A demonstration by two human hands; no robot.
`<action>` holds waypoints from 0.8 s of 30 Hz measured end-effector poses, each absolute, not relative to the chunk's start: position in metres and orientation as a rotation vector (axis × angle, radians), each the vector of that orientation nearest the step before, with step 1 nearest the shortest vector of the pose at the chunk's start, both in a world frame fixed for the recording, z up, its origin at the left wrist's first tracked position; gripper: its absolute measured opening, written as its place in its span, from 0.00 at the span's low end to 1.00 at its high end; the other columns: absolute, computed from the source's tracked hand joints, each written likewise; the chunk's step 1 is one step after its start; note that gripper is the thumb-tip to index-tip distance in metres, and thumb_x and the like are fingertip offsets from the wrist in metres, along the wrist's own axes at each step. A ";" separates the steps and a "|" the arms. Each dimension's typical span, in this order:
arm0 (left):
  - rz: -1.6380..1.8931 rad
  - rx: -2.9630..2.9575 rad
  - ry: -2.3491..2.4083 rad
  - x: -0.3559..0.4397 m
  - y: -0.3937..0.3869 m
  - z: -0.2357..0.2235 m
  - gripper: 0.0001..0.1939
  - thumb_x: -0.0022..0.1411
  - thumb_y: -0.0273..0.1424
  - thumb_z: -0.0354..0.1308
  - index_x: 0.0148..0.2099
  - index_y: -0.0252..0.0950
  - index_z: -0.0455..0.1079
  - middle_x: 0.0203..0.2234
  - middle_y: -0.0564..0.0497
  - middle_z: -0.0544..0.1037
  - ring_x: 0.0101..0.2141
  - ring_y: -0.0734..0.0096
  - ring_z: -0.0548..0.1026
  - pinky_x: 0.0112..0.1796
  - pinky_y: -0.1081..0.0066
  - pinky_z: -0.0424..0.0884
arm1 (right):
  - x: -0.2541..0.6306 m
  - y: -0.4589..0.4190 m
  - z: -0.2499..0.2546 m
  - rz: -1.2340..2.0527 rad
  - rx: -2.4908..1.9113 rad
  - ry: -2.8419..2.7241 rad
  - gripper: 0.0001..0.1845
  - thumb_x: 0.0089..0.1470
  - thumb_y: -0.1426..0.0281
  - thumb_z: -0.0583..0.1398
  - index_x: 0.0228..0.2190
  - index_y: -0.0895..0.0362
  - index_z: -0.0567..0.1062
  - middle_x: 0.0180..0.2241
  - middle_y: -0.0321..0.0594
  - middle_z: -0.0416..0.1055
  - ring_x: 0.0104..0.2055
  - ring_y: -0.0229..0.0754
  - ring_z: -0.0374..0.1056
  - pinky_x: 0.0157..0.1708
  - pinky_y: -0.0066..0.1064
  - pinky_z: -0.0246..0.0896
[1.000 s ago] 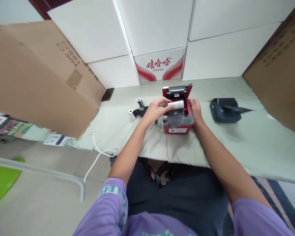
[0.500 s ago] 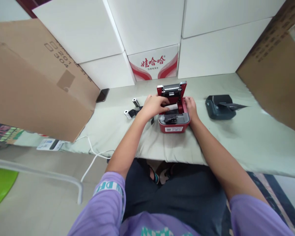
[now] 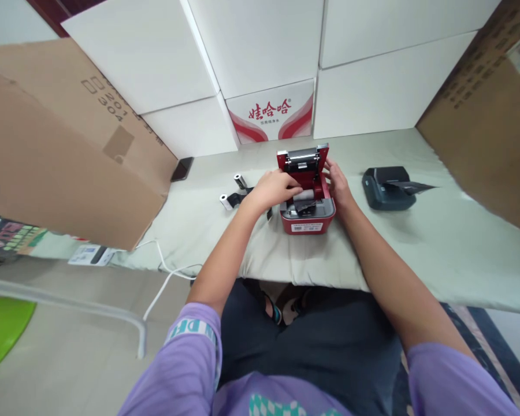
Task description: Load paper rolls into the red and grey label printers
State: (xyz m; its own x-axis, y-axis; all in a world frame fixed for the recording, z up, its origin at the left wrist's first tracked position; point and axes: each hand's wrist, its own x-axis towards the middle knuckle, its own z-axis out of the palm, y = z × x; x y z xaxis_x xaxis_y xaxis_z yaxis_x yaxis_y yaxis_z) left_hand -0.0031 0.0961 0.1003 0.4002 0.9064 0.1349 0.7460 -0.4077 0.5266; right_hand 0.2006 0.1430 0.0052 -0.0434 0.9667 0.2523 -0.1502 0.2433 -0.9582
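Note:
A small red printer (image 3: 308,218) stands on the cloth-covered table (image 3: 437,248) with its lid (image 3: 303,159) raised. A white paper roll (image 3: 304,195) lies inside its open bay. My left hand (image 3: 274,189) curls over the left side of the bay, fingers on or at the roll. My right hand (image 3: 338,184) rests against the printer's right side, fingers reaching up to the raised lid's edge.
Two small paper rolls (image 3: 231,193) with a black strip lie left of the printer. A black printer (image 3: 387,188) sits to the right, a phone (image 3: 182,169) at the back left. Cardboard boxes (image 3: 60,144) and white boxes (image 3: 260,52) surround the table. A white cable (image 3: 164,277) hangs off the front edge.
The white roll, held above the printer a second ago, now lies down in the bay. My right hand has slid from the printer's side up to the lid.

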 end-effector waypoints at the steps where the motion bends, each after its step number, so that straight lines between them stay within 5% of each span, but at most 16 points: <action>1: 0.756 2.174 1.433 -0.006 0.089 0.101 0.15 0.65 0.39 0.64 0.26 0.41 0.77 0.22 0.50 0.74 0.36 0.58 0.72 0.46 0.62 0.65 | 0.202 0.142 0.007 1.141 -0.891 -1.255 0.36 0.51 0.33 0.57 0.52 0.42 0.74 0.60 0.36 0.73 0.56 0.50 0.70 0.47 0.40 0.71; 4: 1.381 1.788 1.488 -0.011 0.075 0.094 0.21 0.70 0.44 0.60 0.26 0.40 0.70 0.21 0.53 0.70 0.33 0.65 0.72 0.42 0.66 0.66 | 0.206 0.138 0.013 1.180 -0.857 -1.232 0.32 0.52 0.35 0.57 0.45 0.44 0.74 0.57 0.37 0.74 0.56 0.51 0.69 0.47 0.40 0.70; 6: 1.578 1.611 1.474 -0.012 0.073 0.084 0.16 0.69 0.42 0.62 0.30 0.40 0.70 0.26 0.54 0.73 0.36 0.67 0.73 0.44 0.68 0.68 | 0.209 0.134 0.019 1.228 -0.799 -1.217 0.25 0.50 0.42 0.61 0.39 0.47 0.72 0.53 0.38 0.74 0.56 0.51 0.68 0.47 0.39 0.69; 8: 1.509 1.551 1.431 -0.011 0.074 0.071 0.07 0.64 0.37 0.66 0.38 0.40 0.73 0.36 0.52 0.78 0.42 0.65 0.76 0.46 0.68 0.70 | 0.210 0.129 0.025 1.285 -0.763 -1.220 0.19 0.45 0.51 0.64 0.33 0.49 0.70 0.51 0.40 0.73 0.53 0.51 0.69 0.44 0.38 0.68; 11: 1.319 1.535 1.350 -0.011 0.077 0.056 0.17 0.59 0.30 0.68 0.50 0.41 0.75 0.55 0.46 0.75 0.54 0.59 0.76 0.48 0.67 0.72 | 0.213 0.124 0.030 1.372 -0.754 -1.248 0.13 0.37 0.61 0.63 0.28 0.51 0.68 0.48 0.41 0.73 0.46 0.51 0.69 0.36 0.37 0.65; 14: 1.260 1.602 1.359 -0.011 0.071 0.051 0.21 0.60 0.30 0.66 0.56 0.44 0.75 0.62 0.45 0.70 0.60 0.55 0.73 0.53 0.63 0.72 | 0.214 0.123 0.031 1.431 -0.735 -1.265 0.12 0.32 0.68 0.61 0.27 0.51 0.69 0.42 0.40 0.73 0.40 0.48 0.68 0.31 0.34 0.60; 19: 1.156 2.054 1.424 -0.005 0.047 0.066 0.12 0.65 0.38 0.67 0.51 0.47 0.81 0.62 0.46 0.72 0.65 0.51 0.66 0.65 0.50 0.58 | 0.213 0.124 0.028 1.406 -0.775 -1.261 0.13 0.35 0.66 0.62 0.30 0.51 0.72 0.37 0.39 0.74 0.38 0.49 0.68 0.32 0.36 0.64; 24: 1.058 2.390 1.471 0.004 0.032 0.072 0.05 0.67 0.37 0.66 0.40 0.49 0.84 0.54 0.49 0.80 0.60 0.51 0.68 0.63 0.47 0.56 | 0.210 0.126 0.025 1.349 -0.786 -1.257 0.21 0.39 0.58 0.64 0.37 0.50 0.77 0.43 0.41 0.77 0.47 0.54 0.72 0.43 0.42 0.71</action>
